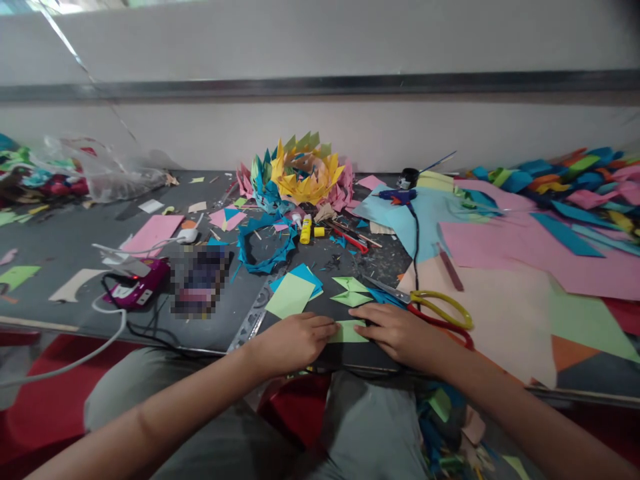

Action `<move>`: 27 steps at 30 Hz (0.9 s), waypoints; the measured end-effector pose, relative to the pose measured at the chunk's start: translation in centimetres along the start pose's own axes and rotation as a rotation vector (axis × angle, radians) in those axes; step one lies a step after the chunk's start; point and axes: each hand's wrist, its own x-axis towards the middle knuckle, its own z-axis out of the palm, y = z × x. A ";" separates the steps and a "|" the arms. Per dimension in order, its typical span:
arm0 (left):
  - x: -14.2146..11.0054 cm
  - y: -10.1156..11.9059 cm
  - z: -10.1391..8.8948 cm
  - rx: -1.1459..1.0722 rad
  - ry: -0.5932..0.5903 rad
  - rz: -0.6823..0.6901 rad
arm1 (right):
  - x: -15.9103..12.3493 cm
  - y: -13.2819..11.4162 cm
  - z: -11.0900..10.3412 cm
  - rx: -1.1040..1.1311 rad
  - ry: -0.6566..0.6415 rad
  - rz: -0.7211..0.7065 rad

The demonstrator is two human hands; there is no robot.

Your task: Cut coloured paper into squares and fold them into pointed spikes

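Note:
A strip of light green paper (350, 331) lies flat at the table's near edge, between my two hands. My left hand (295, 341) has its fingers closed together at the strip's left end. My right hand (397, 333) reaches over the strip's right end with its fingers stretched and spread. Just beyond are folded light green pieces (350, 291) with pointed ends. Scissors (417, 300) with yellow and red handles rest beside my right hand, partly over blue paper. A light green sheet (290, 296) overlaps blue sheets (314, 280) beyond my left hand.
Farther back stand folded-paper rings, a yellow one (305, 177) among them, with a blue ring (267, 243) nearer. A glue stick (306, 230), glue gun (397, 195) and phone (203, 280) lie about. A purple power strip (143, 283) trails cables. Coloured sheets (500, 247) cover the right side.

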 end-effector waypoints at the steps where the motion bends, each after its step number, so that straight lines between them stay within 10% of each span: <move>1: 0.1 0.1 0.0 -0.014 -0.003 -0.015 | 0.2 -0.5 0.0 -0.027 0.009 0.010; 12: 0.9 -0.1 0.4 -0.139 0.029 -0.102 | 1.7 -4.1 2.7 -0.071 0.198 0.257; 20: 0.8 0.8 2.1 -0.488 0.243 -0.423 | 0.9 -2.0 0.9 0.298 0.010 0.345; 27: 1.2 0.6 1.4 -1.078 0.377 -0.849 | 0.3 -1.8 0.6 0.682 0.153 0.598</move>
